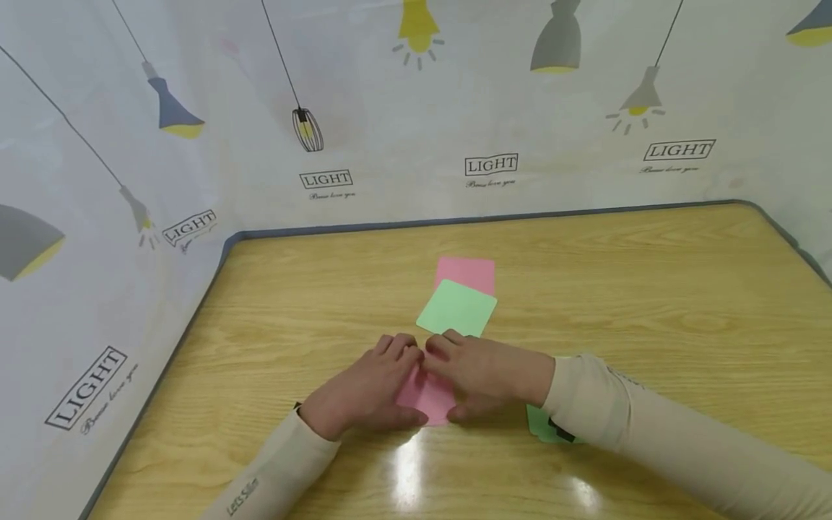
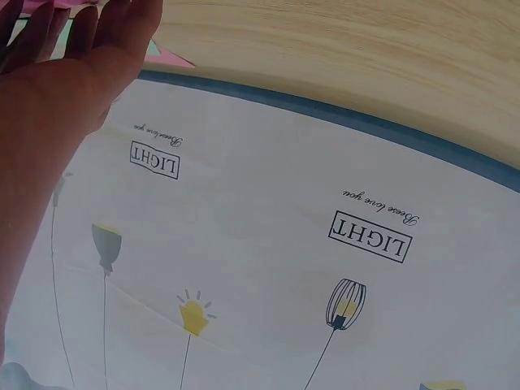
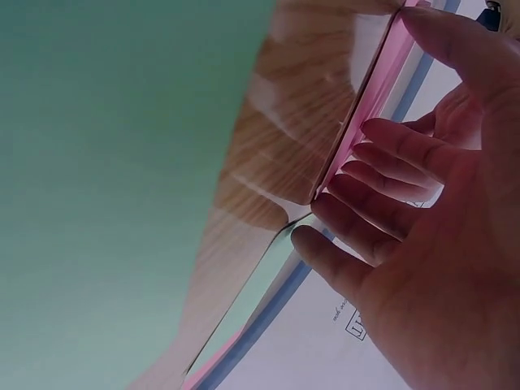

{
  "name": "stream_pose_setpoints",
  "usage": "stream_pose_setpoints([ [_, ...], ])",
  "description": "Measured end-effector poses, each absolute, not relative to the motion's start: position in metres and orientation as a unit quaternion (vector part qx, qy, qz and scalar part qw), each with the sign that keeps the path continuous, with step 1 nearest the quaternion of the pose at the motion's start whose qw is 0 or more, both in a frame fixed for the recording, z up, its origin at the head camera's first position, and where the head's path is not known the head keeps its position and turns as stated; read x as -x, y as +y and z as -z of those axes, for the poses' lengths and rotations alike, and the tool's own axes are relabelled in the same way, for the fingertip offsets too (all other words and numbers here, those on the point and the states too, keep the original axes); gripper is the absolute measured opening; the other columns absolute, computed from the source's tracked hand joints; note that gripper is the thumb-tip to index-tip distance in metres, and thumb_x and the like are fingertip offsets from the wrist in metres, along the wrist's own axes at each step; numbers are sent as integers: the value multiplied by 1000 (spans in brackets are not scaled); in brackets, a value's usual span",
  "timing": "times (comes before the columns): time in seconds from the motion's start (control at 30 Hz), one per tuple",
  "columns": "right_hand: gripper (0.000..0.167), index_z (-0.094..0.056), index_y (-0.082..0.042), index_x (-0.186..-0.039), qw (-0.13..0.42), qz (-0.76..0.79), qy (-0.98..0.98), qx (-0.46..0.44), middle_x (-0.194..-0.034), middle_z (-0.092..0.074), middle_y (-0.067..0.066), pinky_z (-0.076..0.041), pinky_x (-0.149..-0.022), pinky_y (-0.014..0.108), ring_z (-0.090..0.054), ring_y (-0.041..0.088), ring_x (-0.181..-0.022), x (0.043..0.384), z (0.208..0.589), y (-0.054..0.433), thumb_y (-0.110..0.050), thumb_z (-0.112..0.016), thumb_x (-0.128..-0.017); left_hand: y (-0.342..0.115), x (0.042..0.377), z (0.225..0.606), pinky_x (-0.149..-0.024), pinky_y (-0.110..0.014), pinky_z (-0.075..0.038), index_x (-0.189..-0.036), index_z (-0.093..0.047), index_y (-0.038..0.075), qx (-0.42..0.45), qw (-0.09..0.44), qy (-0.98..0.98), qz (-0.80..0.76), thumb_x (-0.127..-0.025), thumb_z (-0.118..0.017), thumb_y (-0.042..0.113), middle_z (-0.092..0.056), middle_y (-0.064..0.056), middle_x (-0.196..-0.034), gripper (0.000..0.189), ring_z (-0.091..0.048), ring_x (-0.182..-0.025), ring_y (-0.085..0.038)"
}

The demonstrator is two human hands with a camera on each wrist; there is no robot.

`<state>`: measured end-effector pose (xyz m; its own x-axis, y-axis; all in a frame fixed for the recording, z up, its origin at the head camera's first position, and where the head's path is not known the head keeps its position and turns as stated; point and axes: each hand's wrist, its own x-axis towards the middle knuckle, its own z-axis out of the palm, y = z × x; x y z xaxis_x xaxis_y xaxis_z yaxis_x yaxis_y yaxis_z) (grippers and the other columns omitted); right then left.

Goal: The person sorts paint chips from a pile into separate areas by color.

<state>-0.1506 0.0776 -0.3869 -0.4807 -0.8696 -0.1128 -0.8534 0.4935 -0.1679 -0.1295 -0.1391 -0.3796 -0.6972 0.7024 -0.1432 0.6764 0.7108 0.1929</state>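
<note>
In the head view, a pink square sheet [image 1: 427, 397] lies between my two hands, low over the wooden table. My left hand [image 1: 373, 383] holds its left side, thumb at the near edge and bent fingers at the far edge. Opposite it, my right hand [image 1: 481, 372] holds the right side in the same way. The right wrist view has the right hand [image 3: 439, 211] with fingertips along the edge of the pink sheet [image 3: 378, 93]. Only a strip of pink [image 2: 57, 4] shows beside the fingers of the left hand [image 2: 73, 81] in the left wrist view.
Beyond the hands, a green square sheet [image 1: 458, 309] overlaps a pink one [image 1: 471, 273]. Another green sheet [image 1: 539, 425] is partly hidden under the right forearm. The wooden table [image 1: 637, 289] ends at a white printed curtain [image 1: 403, 130] behind and at the left.
</note>
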Motion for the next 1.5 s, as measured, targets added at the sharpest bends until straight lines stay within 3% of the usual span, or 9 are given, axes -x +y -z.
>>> stream_pose_setpoints([
  [0.47,71,-51,-9,-138,96,46,868,485,-138,-44,10,-42,-100,41,-45,26,-122,150,386,80,-49,-72,-83,-137,138,379,-98,-41,-42,-128,-52,11,-361,134,921,-52,-80,-73,52,-42,-5,-134,66,-40,-119,-24],
  [0.7,54,-58,-5,-126,48,68,905,417,-126,-51,13,-46,-90,44,-48,31,-112,161,385,88,-41,-68,-87,-123,167,379,-96,-39,-43,-125,-56,7,-382,78,917,-80,-88,-70,41,-46,-5,-127,52,-43,-117,-24],
  [0.87,68,-52,4,-129,37,61,941,332,-125,-46,23,-46,-91,50,-43,40,-113,174,389,94,-46,-68,-87,-109,194,387,-101,-40,-39,-128,-54,4,-375,73,917,-112,-91,-68,34,-45,-8,-133,50,-41,-123,-25],
  [1.1,84,-50,9,-127,35,70,960,268,-118,-45,27,-49,-81,52,-44,42,-108,191,394,99,-62,-65,-84,-91,223,391,-106,-36,-34,-143,-40,6,-363,90,924,-82,-91,-64,43,-37,-8,-143,68,-35,-130,-24],
  [1.3,98,-43,3,-138,105,69,973,196,-129,-39,28,-45,-75,66,-39,43,-115,195,391,94,-73,-61,-78,-79,233,391,-104,-36,-36,-143,-40,10,-353,99,928,-63,-92,-61,45,-36,-6,-142,66,-35,-128,-23],
  [1.5,85,-45,2,-135,127,70,973,179,-125,-40,25,-48,-70,63,-39,42,-114,203,385,95,-61,-66,-83,-73,234,394,-103,-37,-38,-141,-44,8,-353,94,930,-48,-94,-59,45,-38,-7,-140,61,-38,-125,-24],
])
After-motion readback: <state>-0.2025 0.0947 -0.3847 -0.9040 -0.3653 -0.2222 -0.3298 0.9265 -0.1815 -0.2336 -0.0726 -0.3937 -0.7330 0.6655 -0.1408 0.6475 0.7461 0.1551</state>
